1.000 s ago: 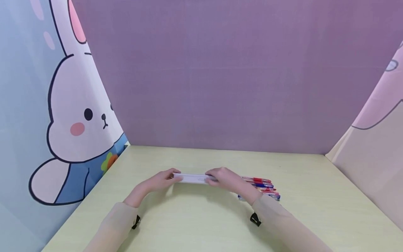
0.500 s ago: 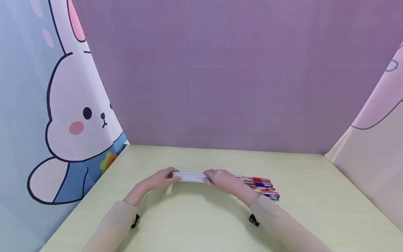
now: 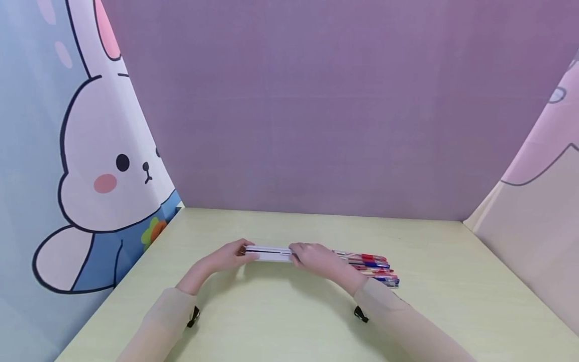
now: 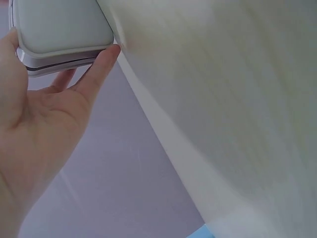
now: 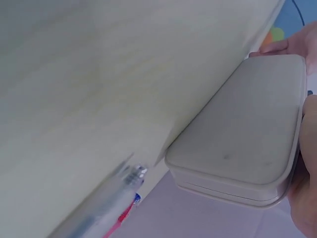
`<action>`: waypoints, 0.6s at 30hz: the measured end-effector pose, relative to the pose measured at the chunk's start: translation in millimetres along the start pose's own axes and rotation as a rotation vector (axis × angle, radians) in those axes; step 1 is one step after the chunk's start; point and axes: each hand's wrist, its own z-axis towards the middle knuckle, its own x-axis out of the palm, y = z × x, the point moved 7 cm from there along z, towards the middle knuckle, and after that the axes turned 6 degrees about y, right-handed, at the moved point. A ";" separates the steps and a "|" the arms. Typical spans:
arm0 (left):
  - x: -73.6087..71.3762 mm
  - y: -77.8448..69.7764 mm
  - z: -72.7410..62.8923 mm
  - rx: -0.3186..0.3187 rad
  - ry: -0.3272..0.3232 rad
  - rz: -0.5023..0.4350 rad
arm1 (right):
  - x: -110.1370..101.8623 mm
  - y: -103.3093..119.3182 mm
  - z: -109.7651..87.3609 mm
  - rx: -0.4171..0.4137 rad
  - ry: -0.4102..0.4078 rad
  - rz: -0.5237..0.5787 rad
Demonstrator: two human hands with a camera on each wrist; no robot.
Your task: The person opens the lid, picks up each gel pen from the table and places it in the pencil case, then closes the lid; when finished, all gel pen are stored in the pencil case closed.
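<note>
A white, flat pencil case (image 3: 270, 256) with rounded corners is held on its long edge near the middle of the table. My left hand (image 3: 229, 256) grips its left end, thumb on the near side and fingers behind. At the other end my right hand (image 3: 314, 259) holds it between thumb and fingers. A narrow dark gap runs along the case's upper side in the head view. The left wrist view shows a dark seam round the case (image 4: 62, 25). In the right wrist view its broad face (image 5: 237, 119) is smooth, with faint marks; what is inside is hidden.
Several red and blue pens (image 3: 373, 269) lie side by side on the pale table (image 3: 280, 317), partly behind my right forearm. A purple cloth (image 3: 294, 110) hangs at the back, and a rabbit-print curtain (image 3: 104, 151) is on the left.
A dark gap has appeared along the upper side of the pencil case, where the edge looked closed. Both hands keep their hold and sit slightly further left in view. The pens still lie there.
</note>
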 end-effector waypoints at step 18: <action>9.1 3.0 -1.7 -0.003 0.064 -0.190 | -0.2 -45.9 -4.7 0.172 -0.066 0.468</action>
